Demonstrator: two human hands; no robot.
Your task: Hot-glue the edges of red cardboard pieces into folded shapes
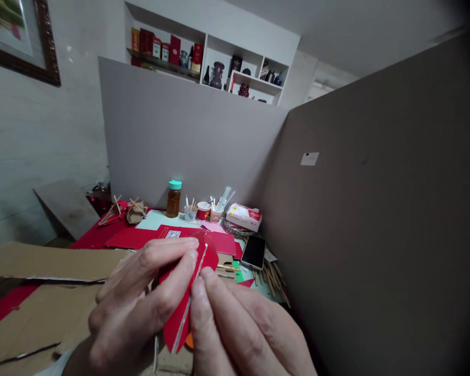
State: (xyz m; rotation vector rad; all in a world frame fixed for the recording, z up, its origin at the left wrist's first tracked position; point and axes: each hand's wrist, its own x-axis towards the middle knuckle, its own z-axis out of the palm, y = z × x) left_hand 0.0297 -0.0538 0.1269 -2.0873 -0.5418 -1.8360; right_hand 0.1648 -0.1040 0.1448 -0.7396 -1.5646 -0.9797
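Note:
Both hands are raised close to the camera over a cluttered table. My left hand [141,297] has its fingers closed around a folded piece of red card [188,284], its fingertips pressing on the card's upper left side. My right hand [238,324] pinches the same red card from the right, thumb and forefinger along its white fold edge. The card stands roughly upright, tilted a little. Something orange [189,342] shows under the card's lower end, mostly hidden.
Brown cardboard sheets [43,292] lie at the left. Farther back are red paper sheets [141,237], a brown bottle with a teal cap [174,198], small cups of sticks [203,211], a tissue box [243,216], a phone [254,251] and loose sticks [272,279]. Grey partition boards [356,209] close the back and right.

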